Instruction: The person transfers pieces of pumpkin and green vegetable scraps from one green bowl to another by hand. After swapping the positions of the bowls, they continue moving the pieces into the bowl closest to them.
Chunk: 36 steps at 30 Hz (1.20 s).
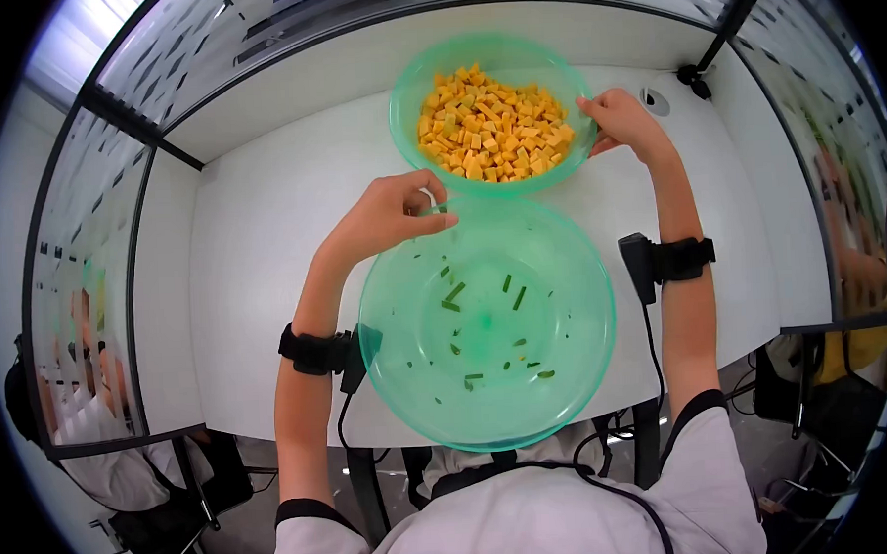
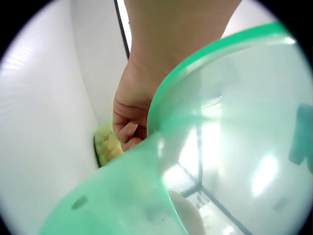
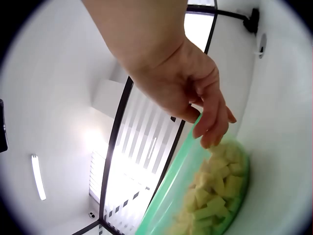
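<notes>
A green translucent bowl (image 1: 513,56) at the back of the table holds many yellow-orange cubes (image 1: 491,126). The right hand (image 1: 627,122) grips its right rim, thumb on one side and fingers on the other, as the right wrist view also shows (image 3: 188,88). Nearer the body, a larger green bowl (image 1: 576,370) holds scattered green bits (image 1: 454,296). The left hand (image 1: 386,215) pinches this bowl's upper left rim with curled fingers; in the left wrist view the hand (image 2: 134,103) is partly behind the rim (image 2: 168,78).
The white table (image 1: 273,235) has panels on its left, back and right sides. A round cable hole (image 1: 656,100) and a black clamp (image 1: 693,80) are at the back right. Cables hang from both wrist cameras. Another person (image 1: 92,391) shows beyond the left panel.
</notes>
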### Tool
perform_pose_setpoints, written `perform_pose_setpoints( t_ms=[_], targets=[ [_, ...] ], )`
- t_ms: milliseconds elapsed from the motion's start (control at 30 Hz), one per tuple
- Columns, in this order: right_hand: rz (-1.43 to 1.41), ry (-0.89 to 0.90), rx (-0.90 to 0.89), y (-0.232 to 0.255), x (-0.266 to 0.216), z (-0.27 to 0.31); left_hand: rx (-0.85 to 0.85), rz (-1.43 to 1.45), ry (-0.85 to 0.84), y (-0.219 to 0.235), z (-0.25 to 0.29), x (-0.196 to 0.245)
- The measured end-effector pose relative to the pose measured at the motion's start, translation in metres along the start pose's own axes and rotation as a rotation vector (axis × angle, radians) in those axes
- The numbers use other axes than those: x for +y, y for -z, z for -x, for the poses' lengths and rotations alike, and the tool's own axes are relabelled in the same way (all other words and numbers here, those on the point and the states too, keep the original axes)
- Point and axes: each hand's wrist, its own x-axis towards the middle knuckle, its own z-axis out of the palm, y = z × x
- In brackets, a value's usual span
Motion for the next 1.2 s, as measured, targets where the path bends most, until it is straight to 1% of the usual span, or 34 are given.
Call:
perform_pose_setpoints(
  t_ms=[100,133,233,267,333,467,500,533,567,633,667,767,833,900,933,967,1033,1067,1167,1200],
  targets=[
    [0.217,-0.017,0.004,0.002,-0.007,0.004,0.054,-0.197,0.001,0.007,0.001,0.006],
    [0.281,-0.024,0.043,0.001,-0.014,0.011,0.095,-0.26,-0.043,0.013,0.002,0.002],
    [0.559,0.113,0.289,-0.006,-0.013,0.016,0.288,-0.134,-0.101,0.026,0.001,-0.005],
    [0.566,0.154,0.342,-0.008,-0.013,0.021,0.32,-0.145,-0.071,0.031,0.002,-0.001],
    [0.583,0.235,0.466,-0.009,-0.018,0.028,0.367,-0.187,-0.141,0.041,-0.004,-0.007],
    [0.368,0.632,0.368,-0.007,-0.03,0.03,0.458,-0.177,-0.262,0.041,-0.022,-0.012],
    [0.386,0.647,0.269,-0.007,-0.036,0.032,0.486,-0.164,-0.284,0.039,-0.028,-0.013],
    [0.32,0.664,0.169,-0.009,-0.039,0.029,0.525,-0.158,-0.264,0.035,-0.033,-0.011],
    [0.248,0.676,0.06,-0.013,-0.039,0.028,0.523,-0.141,-0.25,0.03,-0.036,-0.01],
    [0.342,0.712,0.108,-0.023,-0.034,0.02,0.527,-0.114,-0.227,0.027,-0.044,-0.007],
    [0.393,0.732,0.126,-0.026,-0.031,0.017,0.563,-0.116,-0.239,0.026,-0.048,-0.007],
    [0.36,0.668,0.167,-0.029,-0.027,0.004,0.663,-0.123,-0.218,0.022,-0.053,-0.013],
    [0.315,0.672,0.155,-0.034,-0.02,-0.004,0.72,-0.117,-0.188,0.018,-0.055,-0.012],
    [0.254,0.679,0.127,-0.038,-0.013,-0.011,0.779,-0.126,-0.203,0.018,-0.061,-0.018],
    [0.29,0.716,0.173,-0.042,-0.01,-0.015,0.793,-0.138,-0.209,0.017,-0.064,-0.02],
    [0.313,0.695,0.171,-0.043,-0.008,-0.016,0.811,-0.152,-0.218,0.016,-0.067,-0.021],
    [0.351,0.657,0.168,-0.046,-0.011,-0.015,0.804,-0.212,-0.211,0.011,-0.068,-0.017],
    [0.39,0.609,0.16,-0.046,-0.013,-0.013,0.8,-0.246,-0.213,0.011,-0.07,-0.015],
    [0.418,0.614,0.146,-0.046,-0.013,-0.011,0.801,-0.508,-0.281,0.007,-0.078,-0.019],
    [0.419,0.622,0.152,-0.047,-0.013,-0.011,0.754,-0.567,-0.245,0.007,-0.079,-0.016]
  ],
)
